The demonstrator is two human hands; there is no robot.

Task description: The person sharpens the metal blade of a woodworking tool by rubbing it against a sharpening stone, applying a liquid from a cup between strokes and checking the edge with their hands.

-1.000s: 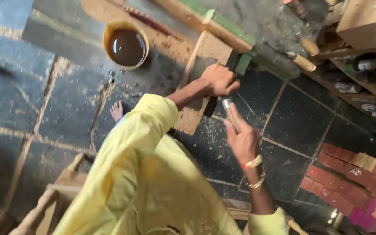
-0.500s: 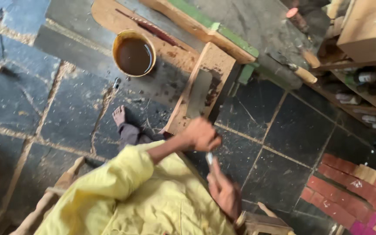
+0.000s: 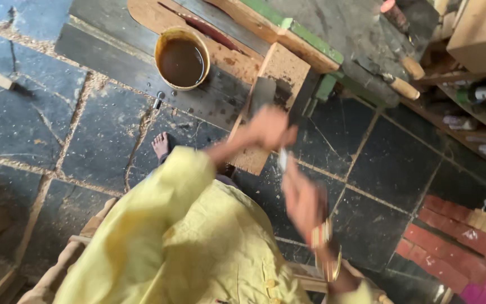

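Head view: blurred hands, left hand (image 3: 269, 128) over sandy wooden block (image 3: 271, 95).

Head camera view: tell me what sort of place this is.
Probably a woodworking shop. Sawdust lies over the dark stone floor, wooden boards lie about, and a tub of brown liquid stands beside them.

Loose yellow sleeves, gold wrist bangles (image 3: 326, 247)
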